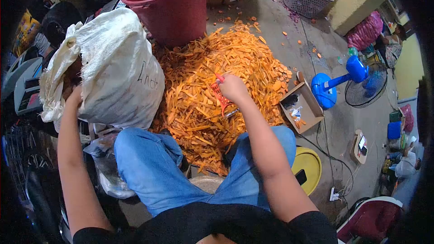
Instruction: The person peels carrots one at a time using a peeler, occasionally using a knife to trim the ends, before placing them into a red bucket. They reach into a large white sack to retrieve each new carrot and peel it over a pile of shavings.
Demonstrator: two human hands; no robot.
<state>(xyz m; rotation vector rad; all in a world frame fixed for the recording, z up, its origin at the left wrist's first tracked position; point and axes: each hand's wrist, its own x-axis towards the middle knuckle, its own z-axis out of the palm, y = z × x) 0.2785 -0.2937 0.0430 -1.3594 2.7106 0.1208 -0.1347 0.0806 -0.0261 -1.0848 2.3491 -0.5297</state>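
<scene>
My right hand point(233, 88) is closed around a red peeler point(220, 98) with cut-outs in its plastic body. Thin dark and shiny parts show at its ends, but their details are hard to make out. Below it spreads a large heap of orange carrot peelings point(194, 122), lying between and in front of my knees. On the left stands a bulky white woven sack point(120, 63) with handwriting on its side. My left hand point(74, 96) reaches into the sack's open, frayed mouth, where its fingers are hidden.
A red tub point(169, 16) stands behind the heap. To the right are an open cardboard box point(307, 108), a blue fan point(332, 81), a yellow lid point(309, 169) and cables on the floor. A grey basket point(305, 0) holds a pink bag.
</scene>
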